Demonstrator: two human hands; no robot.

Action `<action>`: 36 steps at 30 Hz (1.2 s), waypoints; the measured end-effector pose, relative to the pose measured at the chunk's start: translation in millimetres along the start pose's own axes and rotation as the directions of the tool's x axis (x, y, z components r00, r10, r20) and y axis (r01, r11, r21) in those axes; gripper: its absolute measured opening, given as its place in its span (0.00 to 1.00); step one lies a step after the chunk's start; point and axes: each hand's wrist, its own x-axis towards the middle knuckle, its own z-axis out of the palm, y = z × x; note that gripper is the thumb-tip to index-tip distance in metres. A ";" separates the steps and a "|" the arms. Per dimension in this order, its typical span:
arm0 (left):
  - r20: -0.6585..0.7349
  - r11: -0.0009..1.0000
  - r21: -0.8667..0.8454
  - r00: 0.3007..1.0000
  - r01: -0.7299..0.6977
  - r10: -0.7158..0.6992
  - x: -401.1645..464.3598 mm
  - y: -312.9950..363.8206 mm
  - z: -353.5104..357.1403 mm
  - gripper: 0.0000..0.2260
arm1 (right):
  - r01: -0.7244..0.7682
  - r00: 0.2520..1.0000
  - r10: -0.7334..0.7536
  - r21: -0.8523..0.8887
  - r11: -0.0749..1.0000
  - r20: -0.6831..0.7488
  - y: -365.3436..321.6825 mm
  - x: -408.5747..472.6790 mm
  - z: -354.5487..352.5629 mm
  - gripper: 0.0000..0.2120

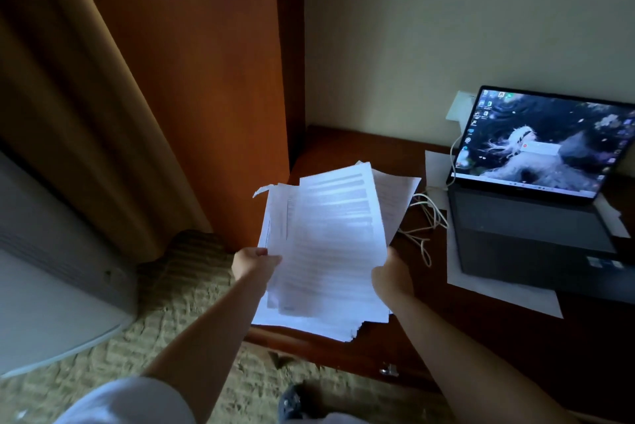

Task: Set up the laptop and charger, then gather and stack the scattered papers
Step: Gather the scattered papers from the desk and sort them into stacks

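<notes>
A loose, uneven stack of printed papers (330, 245) is held above the left end of the dark wooden desk (481, 337). My left hand (252, 263) grips its left edge and my right hand (391, 277) grips its right edge. The open laptop (536, 196) stands on the desk at the right, screen lit. A white charger cable (426, 221) runs from the laptop's left side, loops on the desk and rises toward a white wall outlet (458, 107). More white sheets (508, 296) lie under and around the laptop.
A wooden panel (206, 80) and a tan curtain (68, 97) stand to the left of the desk. A white appliance (51, 286) sits on the patterned carpet (192, 293) at far left. The desk's front edge has a small metal handle (388, 370).
</notes>
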 end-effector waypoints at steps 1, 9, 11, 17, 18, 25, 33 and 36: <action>0.010 1.000 -0.009 1.000 0.005 -0.005 -0.8 -1.8 0.4 0.08 | -0.029 0.998 0.028 0.023 0.999 0.050 1.1 0.7 0.4 0.22; 0.014 1.000 -0.014 1.000 -0.015 0.015 4.7 -13.1 6.2 0.10 | -0.071 0.981 0.072 0.012 0.997 -0.179 -5.9 -8.7 -0.3 0.16; 0.030 0.999 -0.018 0.999 -0.037 0.037 4.8 -14.0 7.2 0.12 | -0.080 0.991 0.079 -0.004 0.997 -0.111 -6.0 -5.7 5.5 0.17; 0.072 0.992 -0.002 0.990 -0.124 0.124 8.5 -18.1 6.8 0.23 | -0.113 0.993 0.113 0.008 0.994 -0.042 -6.4 -10.5 21.6 0.22; 0.071 0.996 -0.036 0.994 -0.083 0.085 8.5 -17.1 6.2 0.21 | -0.114 0.992 0.112 -0.027 0.993 -0.054 -6.9 -10.9 21.7 0.22; 0.145 0.995 -0.099 0.988 -0.034 0.049 10.4 -10.3 4.4 0.22 | -0.060 0.998 0.059 -0.047 0.997 -0.031 -10.8 -8.2 14.5 0.20; 0.117 0.999 -0.043 0.993 -0.018 0.023 12.5 -11.9 4.3 0.13 | -0.028 0.976 0.062 0.159 0.987 -0.211 -11.5 -5.5 -2.2 0.17; 0.151 0.999 -0.038 0.989 0.013 -0.007 13.9 -13.0 6.9 0.09 | -0.067 0.994 0.080 0.166 0.984 -0.071 -8.7 -4.2 5.5 0.21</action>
